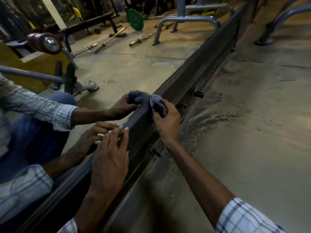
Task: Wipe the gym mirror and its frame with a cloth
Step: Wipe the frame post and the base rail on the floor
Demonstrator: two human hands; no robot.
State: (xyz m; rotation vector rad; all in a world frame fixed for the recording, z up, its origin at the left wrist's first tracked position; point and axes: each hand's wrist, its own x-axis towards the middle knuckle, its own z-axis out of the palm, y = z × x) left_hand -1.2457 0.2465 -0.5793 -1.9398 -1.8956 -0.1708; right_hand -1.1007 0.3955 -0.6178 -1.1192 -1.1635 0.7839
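Note:
The mirror (127,64) fills the upper left and reflects the gym floor and my arms. Its dark metal bottom frame (198,71) runs diagonally from the lower left to the upper right. My right hand (168,121) grips a bunched blue-grey cloth (157,104) and holds it against the frame's top edge, right beside the glass. My left hand (109,158) lies flat on the frame nearer to me, fingers straight, with the fingertips at the edge of the glass. Both hands and the cloth show again as reflections in the mirror.
A dusty concrete floor (252,132) spreads to the right of the frame. Small dark brackets (199,94) stick out from the frame's lower side. A grey steel machine leg (276,26) stands at the upper right. In the mirror I see barbells, a green plate and a bench.

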